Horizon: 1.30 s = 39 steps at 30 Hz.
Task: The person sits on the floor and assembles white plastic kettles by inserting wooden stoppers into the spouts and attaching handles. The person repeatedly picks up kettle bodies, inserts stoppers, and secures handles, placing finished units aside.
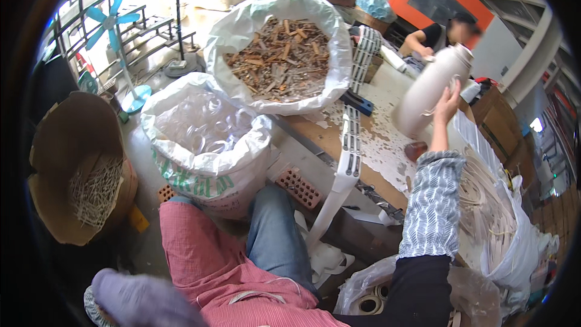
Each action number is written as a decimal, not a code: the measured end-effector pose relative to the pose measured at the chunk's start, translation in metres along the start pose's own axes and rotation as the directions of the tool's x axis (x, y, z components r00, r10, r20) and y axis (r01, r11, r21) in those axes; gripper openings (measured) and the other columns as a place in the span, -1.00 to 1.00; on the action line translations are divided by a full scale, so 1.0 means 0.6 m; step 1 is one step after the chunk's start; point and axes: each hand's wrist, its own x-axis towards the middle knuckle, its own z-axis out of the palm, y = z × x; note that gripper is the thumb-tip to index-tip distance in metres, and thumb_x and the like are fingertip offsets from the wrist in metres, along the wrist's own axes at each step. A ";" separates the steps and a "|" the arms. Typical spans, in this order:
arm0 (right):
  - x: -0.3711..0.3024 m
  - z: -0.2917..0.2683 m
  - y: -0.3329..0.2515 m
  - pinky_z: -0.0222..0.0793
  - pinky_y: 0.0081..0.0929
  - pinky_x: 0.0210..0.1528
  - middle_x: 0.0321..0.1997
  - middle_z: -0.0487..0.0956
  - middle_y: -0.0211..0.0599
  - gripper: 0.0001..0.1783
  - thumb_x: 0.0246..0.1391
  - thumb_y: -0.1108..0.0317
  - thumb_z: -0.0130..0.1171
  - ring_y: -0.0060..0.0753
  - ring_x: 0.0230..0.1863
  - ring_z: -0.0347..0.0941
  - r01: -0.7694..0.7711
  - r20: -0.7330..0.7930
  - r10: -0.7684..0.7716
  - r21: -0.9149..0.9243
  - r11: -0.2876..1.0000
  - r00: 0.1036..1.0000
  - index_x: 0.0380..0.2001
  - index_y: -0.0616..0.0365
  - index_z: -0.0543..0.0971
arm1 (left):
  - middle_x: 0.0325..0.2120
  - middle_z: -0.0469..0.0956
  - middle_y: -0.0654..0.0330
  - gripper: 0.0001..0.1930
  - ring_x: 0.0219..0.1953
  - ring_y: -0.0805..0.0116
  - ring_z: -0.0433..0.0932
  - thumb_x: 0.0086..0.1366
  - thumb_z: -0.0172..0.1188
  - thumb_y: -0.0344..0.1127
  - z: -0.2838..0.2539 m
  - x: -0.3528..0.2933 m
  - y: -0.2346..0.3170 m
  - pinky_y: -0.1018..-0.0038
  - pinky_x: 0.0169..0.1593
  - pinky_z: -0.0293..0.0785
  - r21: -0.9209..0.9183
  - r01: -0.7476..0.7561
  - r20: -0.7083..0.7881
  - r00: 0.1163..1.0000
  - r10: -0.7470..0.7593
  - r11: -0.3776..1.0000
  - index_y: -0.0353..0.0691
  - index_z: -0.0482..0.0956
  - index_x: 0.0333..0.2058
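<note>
My right hand [446,104] reaches far forward over the work table [387,157], its fingers closed around the side of a large beige bottle [431,94]. The bottle leans to the right, with its ringed neck at the upper end, and its edges are slightly blurred. A small amber-brown object [415,151] lies on the table below its base. My left hand [142,300], in a purple-grey glove, is low at the left beside my lap. Motion smears it and its fingers do not show separately.
White sacks hold brown scraps [278,60] and clear plastic rings [203,121]. A carton [72,127] with thin sticks stands left, near a blue fan [112,24]. A slotted white strip [348,163] crosses the table. A bag of beige strips [484,206] lies right. Another person [439,36] sits opposite.
</note>
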 end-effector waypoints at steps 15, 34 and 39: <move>-0.402 -0.076 -0.238 0.25 -0.27 0.18 0.03 0.55 -0.16 -0.67 -0.05 0.47 0.20 -0.15 0.12 0.40 -0.153 0.824 -0.159 0.284 0.947 0.544 -0.14 0.17 0.60 | -0.24 0.59 0.01 -0.64 -0.23 0.16 0.57 0.25 0.19 -0.14 0.076 -0.097 0.029 0.34 -0.31 0.51 -0.195 -0.101 -0.193 0.979 0.063 0.976 -0.37 0.54 -0.17; -0.358 -0.033 -0.061 0.33 -0.50 0.03 -0.10 0.58 -0.23 -0.64 0.26 0.17 0.06 -0.38 -0.07 0.47 0.056 0.816 -0.189 0.190 0.980 0.546 -0.09 0.26 0.54 | 0.33 0.02 -0.09 0.02 0.24 -0.05 0.29 -0.02 0.33 -0.36 0.881 -0.810 -0.262 0.30 0.22 0.32 -0.954 0.246 -0.192 -0.940 -0.282 -0.171 -0.03 -0.12 0.36; -0.379 -0.097 -0.127 0.34 -0.40 -0.01 -0.19 0.58 -0.26 -0.76 0.16 0.27 0.18 -0.34 -0.11 0.47 0.404 0.656 -0.384 0.130 0.905 0.650 -0.20 0.19 0.60 | -0.04 0.54 -0.09 -0.38 -0.02 0.03 0.54 0.03 0.37 0.04 1.020 -0.819 -0.255 0.26 0.06 0.44 -0.954 0.077 0.104 -0.823 -0.559 -0.291 -0.34 0.56 -0.06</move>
